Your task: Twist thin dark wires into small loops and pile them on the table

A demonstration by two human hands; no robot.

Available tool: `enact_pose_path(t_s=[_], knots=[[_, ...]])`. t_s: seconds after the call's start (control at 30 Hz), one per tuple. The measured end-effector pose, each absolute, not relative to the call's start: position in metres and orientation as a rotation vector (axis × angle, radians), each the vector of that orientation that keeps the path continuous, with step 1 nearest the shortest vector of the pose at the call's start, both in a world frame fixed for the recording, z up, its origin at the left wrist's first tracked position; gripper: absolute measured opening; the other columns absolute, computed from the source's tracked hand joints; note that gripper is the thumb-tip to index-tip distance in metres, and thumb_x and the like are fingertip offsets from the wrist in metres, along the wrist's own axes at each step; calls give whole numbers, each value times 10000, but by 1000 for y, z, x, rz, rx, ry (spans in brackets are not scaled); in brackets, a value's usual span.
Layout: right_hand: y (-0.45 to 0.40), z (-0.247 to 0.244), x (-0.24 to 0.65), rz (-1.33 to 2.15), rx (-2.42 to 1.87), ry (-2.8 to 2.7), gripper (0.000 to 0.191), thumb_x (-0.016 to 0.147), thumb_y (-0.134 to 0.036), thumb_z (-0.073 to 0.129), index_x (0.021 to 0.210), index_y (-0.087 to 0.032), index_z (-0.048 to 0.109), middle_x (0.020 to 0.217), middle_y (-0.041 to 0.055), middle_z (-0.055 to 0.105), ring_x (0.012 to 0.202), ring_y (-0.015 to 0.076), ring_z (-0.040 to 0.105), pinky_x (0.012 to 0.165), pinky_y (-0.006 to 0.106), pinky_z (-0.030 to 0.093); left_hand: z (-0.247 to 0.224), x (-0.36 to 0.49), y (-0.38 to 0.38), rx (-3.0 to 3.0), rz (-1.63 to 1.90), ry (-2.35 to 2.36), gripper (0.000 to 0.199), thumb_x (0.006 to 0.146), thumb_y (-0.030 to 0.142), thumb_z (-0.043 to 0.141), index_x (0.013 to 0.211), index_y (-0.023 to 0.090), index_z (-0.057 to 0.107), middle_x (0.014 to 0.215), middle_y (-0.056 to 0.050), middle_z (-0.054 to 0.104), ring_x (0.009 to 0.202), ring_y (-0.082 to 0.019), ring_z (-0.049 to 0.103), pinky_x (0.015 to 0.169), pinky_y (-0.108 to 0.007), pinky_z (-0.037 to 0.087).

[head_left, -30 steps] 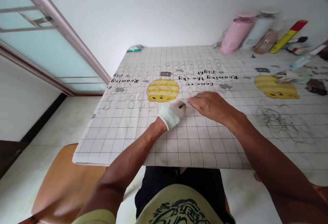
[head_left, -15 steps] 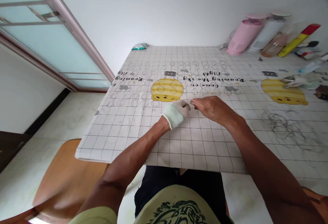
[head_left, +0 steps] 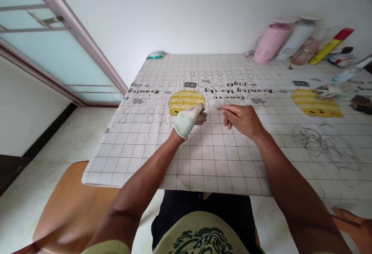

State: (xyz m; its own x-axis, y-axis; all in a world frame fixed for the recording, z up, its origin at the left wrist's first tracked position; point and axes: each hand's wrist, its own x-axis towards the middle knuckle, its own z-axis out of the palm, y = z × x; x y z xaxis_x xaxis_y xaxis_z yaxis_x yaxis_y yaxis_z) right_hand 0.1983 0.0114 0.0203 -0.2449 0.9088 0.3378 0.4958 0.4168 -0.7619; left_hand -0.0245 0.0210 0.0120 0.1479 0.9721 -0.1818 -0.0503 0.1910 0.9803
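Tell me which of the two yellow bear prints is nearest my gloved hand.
The left-hand bear print: the gloved left hand overlaps its lower edge. The other bear print is far to the right, above the tangled dark threads.

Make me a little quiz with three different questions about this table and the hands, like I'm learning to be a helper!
1. Pick one: what is on the left hand?
A) a sock
B) a glove
C) a bracelet

2. True or false: the tangle of dark strands lies to the right of the right hand.

3. Fill in the color: just left of the white container, near the wall, stands a ____ container.

Key: 1. B; 2. true; 3. pink
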Motion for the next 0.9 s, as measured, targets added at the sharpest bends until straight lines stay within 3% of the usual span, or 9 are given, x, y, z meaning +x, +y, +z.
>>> enact_pose_path(t_s=[0.13,0.3,0.43,0.63,0.9], knots=[[10,19,200,685,-1226,-1791,365,1000,-498,630,1117,-209,819,611,-5,678,435,114,582,455,260,503,4,-27,21,999,845,951,463,841,486,824,1090,117,696,1052,-150,751,854,-215,742,803,-358,598],[10,7,199,675,-1231,-1762,384,985,-529,638,1138,-228,823,595,-13,654,427,108,532,431,256,481,-8,-27,20,975,712,848,464,733,333,937,1066,113,700,878,-85,732,720,-149,691,698,-299,554],[8,0,192,677,-1222,-1722,400,968,-561,648,1115,-237,830,610,0,655,458,125,552,416,255,465,-7,-26,19,1035,722,870,296,774,266,898,959,106,732,776,-51,705,636,-112,635,642,-275,513],[1,2,180,839,-1250,-1564,420,954,-557,663,1104,-200,827,569,-10,608,400,99,463,365,237,387,5,-21,16,1062,798,1071,48,860,138,749,897,109,759,740,-55,718,604,-107,630,618,-266,509],[-3,-2,161,952,-1202,-1408,440,948,-566,670,1094,-172,801,586,-1,628,420,113,508,382,249,417,10,-17,13,1158,872,1114,109,874,111,674,794,135,744,722,-27,691,589,-86,575,600,-247,474]])
